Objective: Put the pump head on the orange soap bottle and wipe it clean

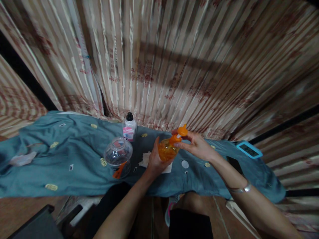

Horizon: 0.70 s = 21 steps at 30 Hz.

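Observation:
My left hand [154, 161] is wrapped round the body of an orange pump bottle [167, 150], holding it tilted above the teal cloth [74, 159]. My right hand [196, 144] pinches the bottle's orange pump head [179, 132] between thumb and fingers. A white tissue [147, 160] lies on the cloth under my left hand. A small white disc [185, 164] rests on the cloth just below my right hand.
A clear plastic jar [118, 156] with an orange piece beside it stands left of my hands. Behind it is a white bottle [129, 127] with a black cap and pink label. A blue-framed device [249, 150] sits at right. Striped curtain behind.

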Tool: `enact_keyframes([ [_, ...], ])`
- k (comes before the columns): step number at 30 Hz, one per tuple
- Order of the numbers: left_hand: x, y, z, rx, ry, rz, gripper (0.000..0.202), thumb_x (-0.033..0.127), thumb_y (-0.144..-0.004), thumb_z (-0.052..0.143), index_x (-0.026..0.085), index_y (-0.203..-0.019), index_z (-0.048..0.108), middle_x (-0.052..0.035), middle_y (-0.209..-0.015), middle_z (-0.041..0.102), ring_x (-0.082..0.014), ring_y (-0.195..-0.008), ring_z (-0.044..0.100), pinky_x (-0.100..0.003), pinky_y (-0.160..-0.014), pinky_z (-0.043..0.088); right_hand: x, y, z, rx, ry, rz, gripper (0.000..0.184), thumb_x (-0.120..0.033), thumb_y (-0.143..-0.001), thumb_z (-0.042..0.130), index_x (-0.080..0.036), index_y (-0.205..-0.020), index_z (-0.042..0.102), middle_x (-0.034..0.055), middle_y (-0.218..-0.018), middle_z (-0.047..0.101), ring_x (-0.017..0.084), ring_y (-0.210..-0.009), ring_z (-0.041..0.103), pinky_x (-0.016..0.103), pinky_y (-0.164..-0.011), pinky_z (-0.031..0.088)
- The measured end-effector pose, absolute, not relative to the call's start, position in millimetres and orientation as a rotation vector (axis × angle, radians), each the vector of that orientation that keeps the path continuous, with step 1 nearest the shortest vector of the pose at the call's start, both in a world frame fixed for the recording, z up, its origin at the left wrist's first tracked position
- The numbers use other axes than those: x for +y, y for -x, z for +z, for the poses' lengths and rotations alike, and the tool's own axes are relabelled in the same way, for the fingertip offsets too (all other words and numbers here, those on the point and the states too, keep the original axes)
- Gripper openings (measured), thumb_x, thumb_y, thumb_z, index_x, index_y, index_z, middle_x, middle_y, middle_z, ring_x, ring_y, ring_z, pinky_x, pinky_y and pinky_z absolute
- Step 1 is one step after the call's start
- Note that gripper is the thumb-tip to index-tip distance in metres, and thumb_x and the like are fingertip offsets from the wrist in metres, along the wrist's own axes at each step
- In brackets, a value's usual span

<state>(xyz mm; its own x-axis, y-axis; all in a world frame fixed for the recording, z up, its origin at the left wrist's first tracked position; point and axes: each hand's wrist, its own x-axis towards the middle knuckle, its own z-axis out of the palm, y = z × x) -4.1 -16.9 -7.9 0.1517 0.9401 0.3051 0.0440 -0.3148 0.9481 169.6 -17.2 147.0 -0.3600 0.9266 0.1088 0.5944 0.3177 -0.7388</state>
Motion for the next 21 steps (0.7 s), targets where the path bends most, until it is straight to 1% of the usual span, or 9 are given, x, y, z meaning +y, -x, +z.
enact_keyframes([
  [2, -17.4, 4.2, -7.0, 0.985, -1.556, 1.293, 0.112, 0.026, -0.065, 0.088, 0.024, -0.158, 0.024, -0.0139, -0.135, 0.07, -0.0365, -0.125, 0.069, -0.06, -0.11, 0.054, -17.1, -172.5, 149.1, -2.077, 1.323, 0.847, 0.059, -0.059, -0.081, 0.075, -0.015, -0.119, 0.068, 0.0107, -0.114, 0.073, 0.023, -0.104, 0.069, 0.047, -0.102, 0.05],
  [4, -17.6, 3.9, -7.3, 0.997, -1.553, 1.287, 0.112, 0.027, -0.065, 0.088, 0.025, -0.158, 0.025, -0.0136, -0.136, 0.069, -0.0368, -0.127, 0.068, -0.061, -0.112, 0.053, -15.6, -174.3, 151.0, -2.102, 1.296, 0.876, 0.055, -0.057, -0.081, 0.076, -0.015, -0.117, 0.069, 0.0115, -0.117, 0.073, 0.023, -0.108, 0.069, 0.045, -0.102, 0.05],
  [7, -17.7, 3.6, -9.0, 1.02, -1.545, 1.271, 0.112, 0.029, -0.065, 0.088, 0.025, -0.158, 0.026, -0.0147, -0.139, 0.067, -0.0377, -0.129, 0.067, -0.061, -0.112, 0.053, -13.0, -173.8, 153.3, -2.124, 1.258, 0.908, 0.051, -0.059, -0.084, 0.073, -0.014, -0.108, 0.071, 0.0117, -0.116, 0.074, 0.023, -0.106, 0.07, 0.043, -0.101, 0.051],
  [11, -17.8, 3.5, -11.1, 1.032, -1.536, 1.284, 0.11, 0.031, -0.065, 0.09, 0.026, -0.157, 0.03, -0.0135, -0.139, 0.067, -0.0377, -0.131, 0.065, -0.059, -0.115, 0.052, -11.6, -171.6, 155.2, -2.137, 1.229, 0.952, 0.054, -0.063, -0.085, 0.071, -0.013, -0.107, 0.069, 0.0109, -0.111, 0.074, 0.022, -0.105, 0.07, 0.043, -0.101, 0.051],
  [16, -15.8, 2.5, -12.7, 1.028, -1.53, 1.282, 0.112, 0.03, -0.064, 0.091, 0.027, -0.157, 0.028, -0.0123, -0.138, 0.067, -0.0376, -0.132, 0.065, -0.06, -0.114, 0.052, -11.2, -172.9, 155.7, -2.178, 1.238, 0.899, 0.05, -0.06, -0.084, 0.074, -0.014, -0.104, 0.071, 0.0095, -0.109, 0.074, 0.023, -0.102, 0.068, 0.044, -0.1, 0.049],
  [19, -15.3, 2.2, -12.2, 1.042, -1.52, 1.277, 0.115, 0.028, -0.063, 0.092, 0.027, -0.158, 0.028, -0.013, -0.138, 0.067, -0.0387, -0.13, 0.065, -0.062, -0.113, 0.052, -10.8, -174.0, 155.0, -2.177, 1.22, 0.923, 0.048, -0.059, -0.086, 0.072, -0.015, -0.105, 0.071, 0.0086, -0.109, 0.074, 0.022, -0.102, 0.068, 0.042, -0.099, 0.051],
  [21, -15.8, 2.7, -10.7, 1.036, -1.514, 1.279, 0.115, 0.027, -0.063, 0.092, 0.028, -0.159, 0.028, -0.0124, -0.138, 0.068, -0.0384, -0.129, 0.066, -0.062, -0.112, 0.053, -11.0, -174.3, 153.4, -2.166, 1.217, 0.941, 0.046, -0.059, -0.086, 0.072, -0.016, -0.105, 0.071, 0.009, -0.11, 0.074, 0.021, -0.103, 0.069, 0.041, -0.1, 0.051],
])
